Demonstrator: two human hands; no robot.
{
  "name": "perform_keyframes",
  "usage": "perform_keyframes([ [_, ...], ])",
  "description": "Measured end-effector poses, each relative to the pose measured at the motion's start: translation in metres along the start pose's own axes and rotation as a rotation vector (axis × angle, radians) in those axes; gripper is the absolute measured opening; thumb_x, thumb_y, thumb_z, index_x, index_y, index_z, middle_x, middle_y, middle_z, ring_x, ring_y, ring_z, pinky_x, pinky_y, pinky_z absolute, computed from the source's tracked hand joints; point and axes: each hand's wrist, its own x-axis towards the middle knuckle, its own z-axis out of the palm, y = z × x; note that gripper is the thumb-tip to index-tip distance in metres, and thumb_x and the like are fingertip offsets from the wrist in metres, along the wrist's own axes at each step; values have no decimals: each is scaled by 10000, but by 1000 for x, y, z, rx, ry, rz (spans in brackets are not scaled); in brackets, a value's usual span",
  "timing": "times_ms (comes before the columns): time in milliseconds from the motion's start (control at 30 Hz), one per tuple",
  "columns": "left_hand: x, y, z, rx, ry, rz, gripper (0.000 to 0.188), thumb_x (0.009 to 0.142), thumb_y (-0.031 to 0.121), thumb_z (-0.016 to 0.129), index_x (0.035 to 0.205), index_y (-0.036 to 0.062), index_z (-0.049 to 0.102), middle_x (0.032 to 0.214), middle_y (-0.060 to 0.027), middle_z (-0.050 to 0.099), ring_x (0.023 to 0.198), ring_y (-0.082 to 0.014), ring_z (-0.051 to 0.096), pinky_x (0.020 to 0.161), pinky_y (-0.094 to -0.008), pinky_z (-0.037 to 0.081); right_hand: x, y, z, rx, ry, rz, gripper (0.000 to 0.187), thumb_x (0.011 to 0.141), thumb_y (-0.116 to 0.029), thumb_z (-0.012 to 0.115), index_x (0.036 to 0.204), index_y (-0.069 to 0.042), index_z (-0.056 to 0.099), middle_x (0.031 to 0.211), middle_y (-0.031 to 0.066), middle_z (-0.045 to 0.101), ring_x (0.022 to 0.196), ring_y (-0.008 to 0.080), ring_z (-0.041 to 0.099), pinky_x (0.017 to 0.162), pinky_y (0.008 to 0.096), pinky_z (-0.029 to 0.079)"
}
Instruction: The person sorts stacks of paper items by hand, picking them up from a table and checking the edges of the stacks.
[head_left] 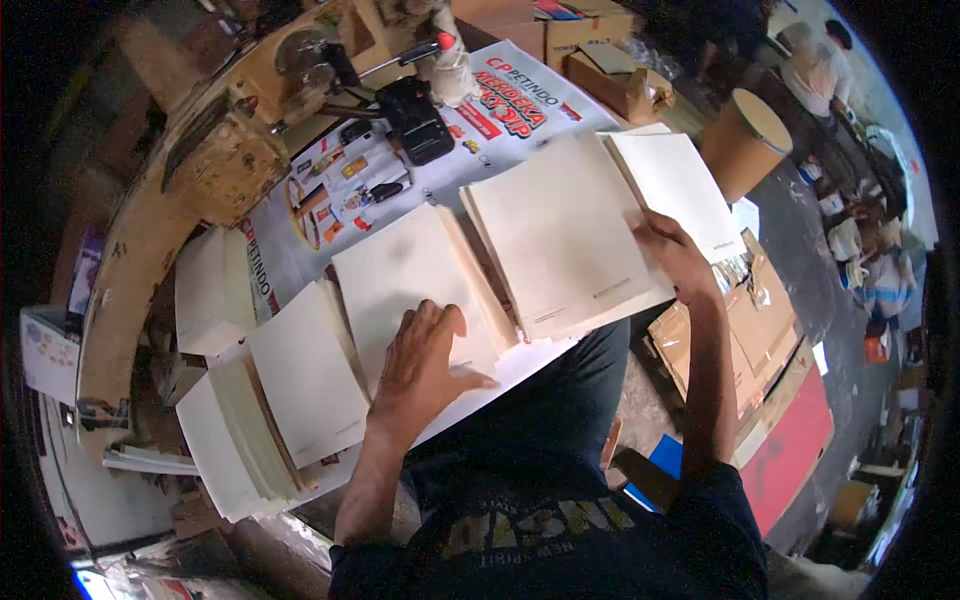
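Observation:
Several thick stacks of cream paper sheets lie in a slanting row across the table in front of me. My right hand (675,250) is closed on the right edge of a large paper stack (560,235), which tilts slightly over my lap. To its left, my left hand (425,365) rests over the lower part of another paper stack (395,265), fingers and thumb apart, gripping nothing. Further left are a third paper stack (305,365) and a fourth (220,440), their edges uneven. Behind the right-hand one lies a whiter paper stack (680,190).
A printed banner sheet (350,205) covers the table. Beyond the stacks stands a worn machine with a black part (415,125). A brown cardboard drum (745,150), flattened cardboard (740,320) and a red board (790,455) are at right. Another person (815,75) is far off.

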Motion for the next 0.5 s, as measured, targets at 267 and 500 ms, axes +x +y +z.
perform_keyframes([
  [267, -22, -35, -20, -608, -115, -173, 261, 840, 167, 753, 1022, 4, 663, 1034, -110, 656, 957, -185, 657, 820, -304, 562, 3, 1, 20, -98, -134, -162, 497, 811, -201, 774, 1240, -11, 609, 1140, 86, 663, 989, 157, 624, 889, 296, 496],
  [500, -119, -93, -65, -823, 323, -69, 308, 837, 163, 748, 1057, 10, 596, 1161, -161, 611, 1121, -256, 582, 1021, -414, 432, -34, -15, 81, 290, -68, -167, 478, 871, -157, 691, 1285, 34, 548, 1025, 122, 695, 939, 192, 653, 899, 310, 494],
])
